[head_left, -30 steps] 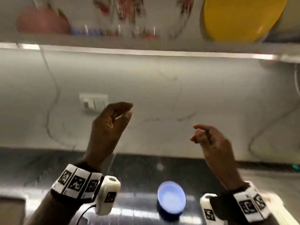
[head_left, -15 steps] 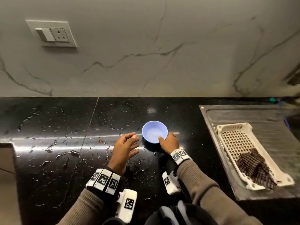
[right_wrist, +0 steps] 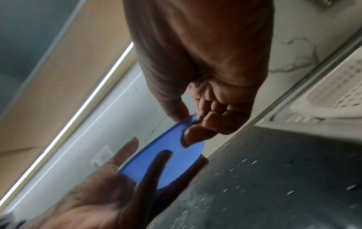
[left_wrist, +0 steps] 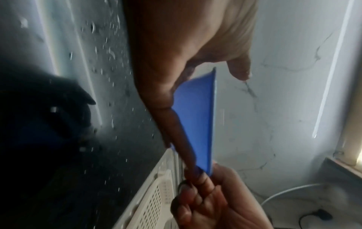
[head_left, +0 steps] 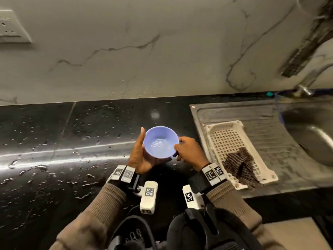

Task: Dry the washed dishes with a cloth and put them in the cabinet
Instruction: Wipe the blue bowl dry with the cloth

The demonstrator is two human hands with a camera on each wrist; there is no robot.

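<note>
A small blue bowl (head_left: 161, 142) is held up above the black worktop (head_left: 54, 150), mouth upward and tipped a little toward the person, with a film of water showing in its bottom. The right hand (head_left: 189, 152) pinches the bowl's right rim, thumb on the inside edge and curled fingers (right_wrist: 210, 122) against the outer wall. The left hand (head_left: 141, 156) lies open beneath and beside the bowl: its palm cups the underside, the thumb stands straight up along the left rim, and the long fingers (right_wrist: 152, 173) run flat across the bowl's outer wall. From the left wrist view the bowl (left_wrist: 197, 124) shows edge-on between the two hands; whether the left thumb actually touches the rim there is hard to tell through the blur.

The worktop is scattered with water drops and streaks. To the right, on the ribbed steel draining board (head_left: 288, 141) of the sink, sits a white perforated plastic tray (head_left: 227, 139). A dark checked cloth (head_left: 239, 165) lies crumpled in the near end of that tray, well apart from the bowl. A marble-patterned wall (head_left: 162, 51) rises behind the worktop, with a white socket plate (head_left: 10, 27) at its upper left.
</note>
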